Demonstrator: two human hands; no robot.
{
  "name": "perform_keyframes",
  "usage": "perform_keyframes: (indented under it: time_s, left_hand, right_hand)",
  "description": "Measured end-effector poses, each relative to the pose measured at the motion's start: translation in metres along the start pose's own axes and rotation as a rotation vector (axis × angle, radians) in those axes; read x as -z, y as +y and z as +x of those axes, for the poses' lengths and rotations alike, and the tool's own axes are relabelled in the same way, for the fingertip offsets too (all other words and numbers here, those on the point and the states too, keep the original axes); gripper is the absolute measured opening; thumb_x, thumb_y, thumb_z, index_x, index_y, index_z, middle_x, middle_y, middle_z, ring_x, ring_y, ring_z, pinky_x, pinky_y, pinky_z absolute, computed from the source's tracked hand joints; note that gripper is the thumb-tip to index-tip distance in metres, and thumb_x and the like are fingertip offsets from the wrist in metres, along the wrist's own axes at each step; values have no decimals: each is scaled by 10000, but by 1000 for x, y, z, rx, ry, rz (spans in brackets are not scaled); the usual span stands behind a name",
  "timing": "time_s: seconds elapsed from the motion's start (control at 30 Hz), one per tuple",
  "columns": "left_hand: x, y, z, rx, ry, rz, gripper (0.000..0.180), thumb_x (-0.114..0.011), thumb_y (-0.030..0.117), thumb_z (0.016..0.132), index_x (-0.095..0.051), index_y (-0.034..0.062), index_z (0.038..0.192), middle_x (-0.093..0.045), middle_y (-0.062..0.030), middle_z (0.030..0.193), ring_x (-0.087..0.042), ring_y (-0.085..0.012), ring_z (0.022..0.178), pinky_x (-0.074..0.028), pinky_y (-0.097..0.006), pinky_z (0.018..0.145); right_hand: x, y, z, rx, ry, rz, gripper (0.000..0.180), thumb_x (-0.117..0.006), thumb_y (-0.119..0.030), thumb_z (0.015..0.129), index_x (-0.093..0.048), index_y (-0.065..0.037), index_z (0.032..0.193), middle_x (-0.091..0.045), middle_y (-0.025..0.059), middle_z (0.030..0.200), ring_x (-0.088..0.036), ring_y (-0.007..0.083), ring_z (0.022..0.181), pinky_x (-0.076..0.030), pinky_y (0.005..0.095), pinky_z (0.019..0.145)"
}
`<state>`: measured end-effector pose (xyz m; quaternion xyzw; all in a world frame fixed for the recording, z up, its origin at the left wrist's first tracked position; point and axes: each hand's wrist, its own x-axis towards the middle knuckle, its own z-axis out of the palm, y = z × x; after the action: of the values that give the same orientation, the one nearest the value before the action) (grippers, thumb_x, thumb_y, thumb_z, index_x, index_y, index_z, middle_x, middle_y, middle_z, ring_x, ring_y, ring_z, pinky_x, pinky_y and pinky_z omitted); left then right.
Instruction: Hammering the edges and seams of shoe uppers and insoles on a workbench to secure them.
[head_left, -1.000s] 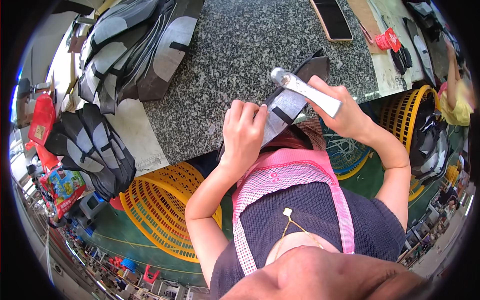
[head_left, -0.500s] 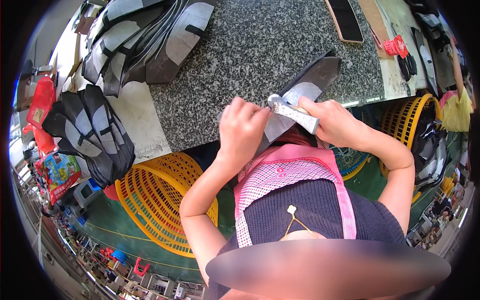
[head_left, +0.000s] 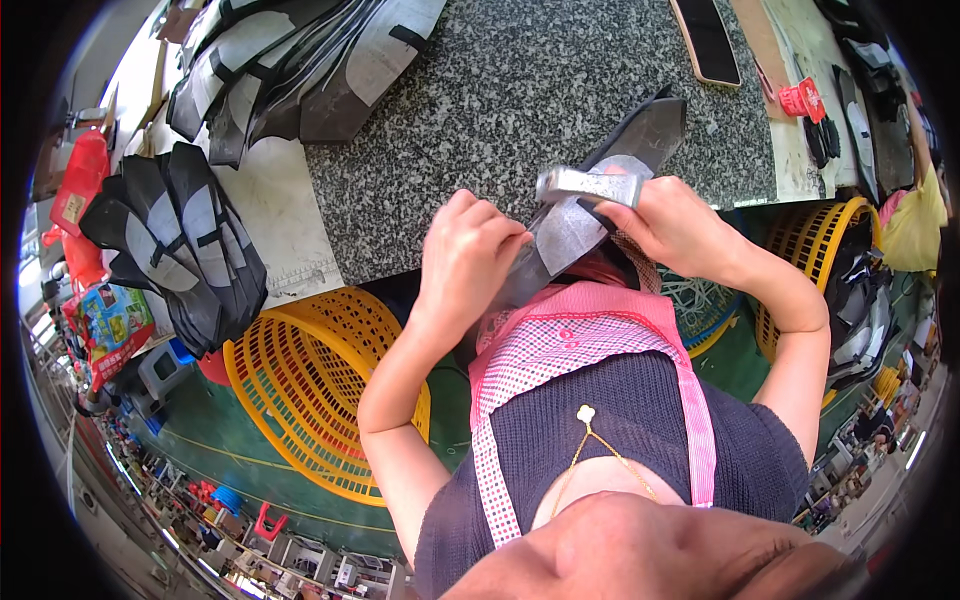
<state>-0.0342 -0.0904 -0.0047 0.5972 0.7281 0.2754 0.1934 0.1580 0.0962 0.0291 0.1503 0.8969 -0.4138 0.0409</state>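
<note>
Partly under both hands (head_left: 470, 255), grey piece (head_left: 575, 225).

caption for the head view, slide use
Left hand steadies a dark shoe piece on the granite table; right hand holds a metal tool.

Above my hands the speckled stone surface (head_left: 520, 110) lies open through the upper middle of the frame. Stacked shoe uppers (head_left: 300, 60) crowd its upper left, a phone (head_left: 706, 40) sits upper right, and a yellow basket (head_left: 310, 400) blocks the lower left.
</note>
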Motion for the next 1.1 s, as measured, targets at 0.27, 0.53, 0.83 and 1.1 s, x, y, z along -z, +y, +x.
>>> perform_keyframes:
  time_s: [0.27, 0.53, 0.83, 1.1]
  left_hand:
    - [-17, 0, -12, -226, 159, 116, 150, -739, 80, 743, -688, 74, 883, -606, -35, 864, -575, -226, 863, -495, -349, 732]
    - [-38, 5, 33, -287, 275, 105, 128, -767, 122, 743, -686, 98, 840, -617, -19, 848, -569, -225, 867, -458, -361, 742]
    - [-23, 12, 26, -208, 123, 131, 193, -718, 108, 781, -743, 77, 970, -614, -40, 918, -558, -246, 923, -448, -374, 771]
    - [-26, 14, 22, -268, 141, 284, 231, -705, 89, 775, -737, 108, 1002, -615, -9, 933, -565, -234, 909, -458, -373, 776]
  right_hand:
    - [1, -10, -11, 33, -148, -119, 207, -617, -81, 915, -508, -53, 1089, -650, 208, 788, -664, 431, 757, -530, 516, 643]
    - [16, -4, -22, -169, 183, 79, 199, -585, -92, 957, -505, 12, 1106, -635, 257, 785, -653, 470, 754, -496, 508, 610]
    - [16, 12, -14, -77, 227, 12, 214, -592, -89, 922, -494, -17, 1098, -649, 240, 770, -647, 465, 755, -488, 543, 636]
    - [20, 10, -13, -28, 135, -9, 230, -592, -96, 934, -466, -25, 1114, -635, 245, 749, -645, 469, 763, -501, 536, 641]
